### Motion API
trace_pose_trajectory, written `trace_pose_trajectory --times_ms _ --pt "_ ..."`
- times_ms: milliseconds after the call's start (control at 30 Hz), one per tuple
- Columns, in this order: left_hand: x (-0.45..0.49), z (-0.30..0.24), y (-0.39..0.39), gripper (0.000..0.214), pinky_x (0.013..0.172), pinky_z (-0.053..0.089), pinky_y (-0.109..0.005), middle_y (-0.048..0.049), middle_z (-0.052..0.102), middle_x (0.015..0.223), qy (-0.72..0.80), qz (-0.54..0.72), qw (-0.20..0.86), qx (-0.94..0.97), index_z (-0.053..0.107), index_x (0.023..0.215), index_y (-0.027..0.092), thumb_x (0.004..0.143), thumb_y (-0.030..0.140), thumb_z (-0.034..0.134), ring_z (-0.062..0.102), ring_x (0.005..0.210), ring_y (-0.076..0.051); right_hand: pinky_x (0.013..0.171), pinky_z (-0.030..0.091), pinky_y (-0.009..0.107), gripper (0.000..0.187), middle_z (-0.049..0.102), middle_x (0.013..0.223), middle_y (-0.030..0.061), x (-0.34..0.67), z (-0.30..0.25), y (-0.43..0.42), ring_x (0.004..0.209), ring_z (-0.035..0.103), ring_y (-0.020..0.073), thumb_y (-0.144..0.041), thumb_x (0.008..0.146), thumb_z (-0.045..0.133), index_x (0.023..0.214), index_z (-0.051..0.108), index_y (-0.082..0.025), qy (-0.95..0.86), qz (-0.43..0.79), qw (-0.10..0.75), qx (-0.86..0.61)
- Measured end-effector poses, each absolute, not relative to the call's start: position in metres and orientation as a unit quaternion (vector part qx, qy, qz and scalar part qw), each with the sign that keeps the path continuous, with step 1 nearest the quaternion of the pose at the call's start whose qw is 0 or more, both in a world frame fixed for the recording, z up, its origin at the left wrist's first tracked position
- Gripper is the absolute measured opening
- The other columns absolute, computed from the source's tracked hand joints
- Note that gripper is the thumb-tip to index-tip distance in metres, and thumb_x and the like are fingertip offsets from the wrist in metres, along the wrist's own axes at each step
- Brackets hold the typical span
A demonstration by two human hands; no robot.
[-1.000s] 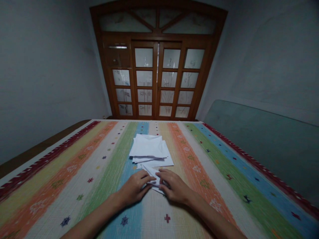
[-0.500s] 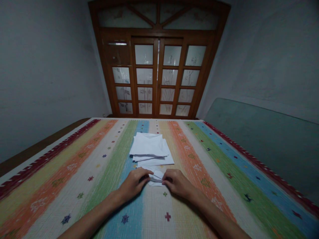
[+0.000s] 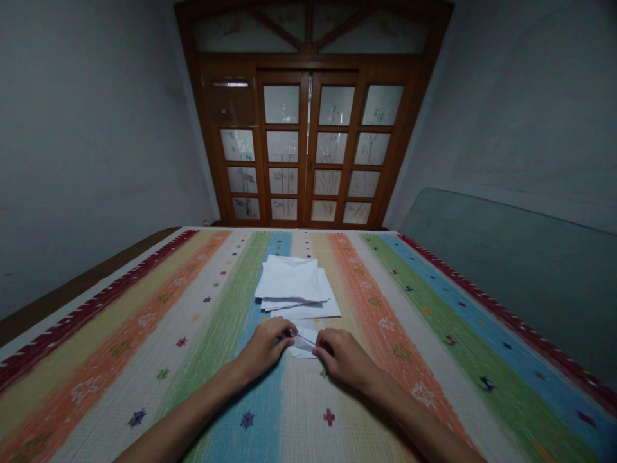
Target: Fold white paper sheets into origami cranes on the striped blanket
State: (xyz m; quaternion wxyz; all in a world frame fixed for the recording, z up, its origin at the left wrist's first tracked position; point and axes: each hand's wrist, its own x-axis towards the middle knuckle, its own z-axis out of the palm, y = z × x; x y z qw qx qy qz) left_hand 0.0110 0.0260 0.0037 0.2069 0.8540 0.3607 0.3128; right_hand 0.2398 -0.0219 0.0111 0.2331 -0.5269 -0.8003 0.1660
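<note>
Left hand (image 3: 267,344) and right hand (image 3: 346,355) pinch the paper (image 3: 301,346) with their fingers. It looks partly folded, not flat yet. The pile (image 3: 291,279) lies nearer the desk's (image 3: 303,411) far edge.

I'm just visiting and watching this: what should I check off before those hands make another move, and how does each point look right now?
1. Left hand has hold of the small paper: ok, fingertips at its left side.
2. Right hand has hold too: ok, fingertips at its right side.
3. Creases on the small paper line up: cannot tell, too small and partly covered by fingers.
4. Paper stack squared up: not ok, its sheets sit at uneven angles.
5. Tablecloth flat around the hands: ok, no bunching shows.
</note>
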Motion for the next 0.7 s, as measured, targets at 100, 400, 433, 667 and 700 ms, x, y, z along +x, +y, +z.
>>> trace_pose_trajectory --times_ms 100,400,433,667,700 --pt "0.012 0.005 0.023 0.012 0.077 0.048 -0.03 -0.0051 0.07 0.089 0.344 0.31 0.18 0.868 0.07 0.095 0.019 0.092 0.014 0.059 0.064 0.085 -0.019 0.065 0.04 0.025 0.006 0.071 0.078 0.0034 0.241 0.008 -0.02 0.07 0.064 0.0179 -0.015 0.086 0.065 0.091 0.066 -0.018 -0.779 0.189 0.257 -0.54" --pt "0.013 0.008 0.01 0.018 0.075 0.047 -0.033 -0.0093 0.061 0.095 0.305 0.259 0.026 0.916 0.07 0.094 0.019 0.093 0.013 0.052 0.055 0.089 -0.023 0.065 0.042 0.026 0.01 0.07 0.077 0.0021 0.248 0.007 -0.011 0.072 0.063 0.0187 -0.013 0.078 0.073 0.083 0.067 -0.019 -0.772 0.177 0.274 -0.546" --pt "0.014 0.009 0.009 0.017 0.076 0.047 -0.035 -0.0103 0.061 0.097 0.305 0.257 0.013 0.917 0.069 0.092 0.018 0.092 0.013 0.053 0.055 0.091 -0.024 0.065 0.042 0.026 0.012 0.07 0.077 0.002 0.248 0.007 -0.011 0.071 0.063 0.0189 -0.014 0.078 0.073 0.087 0.068 -0.019 -0.768 0.178 0.278 -0.549" --pt "0.02 0.008 0.011 0.013 0.075 0.049 -0.035 -0.0089 0.062 0.09 0.304 0.243 0.03 0.921 0.064 0.087 0.017 0.093 0.018 0.053 0.056 0.087 -0.023 0.081 0.049 0.036 0.019 0.071 0.095 0.01 0.239 -0.002 -0.016 0.089 0.065 0.0257 -0.019 0.083 0.07 0.102 0.072 -0.017 -0.747 0.136 0.295 -0.58" --pt "0.02 0.008 0.011 0.014 0.074 0.048 -0.034 -0.0084 0.062 0.089 0.307 0.242 0.031 0.92 0.064 0.086 0.017 0.094 0.019 0.053 0.056 0.086 -0.022 0.082 0.049 0.036 0.019 0.07 0.095 0.0102 0.237 -0.003 -0.017 0.09 0.065 0.0261 -0.018 0.083 0.069 0.102 0.072 -0.017 -0.749 0.132 0.296 -0.578"
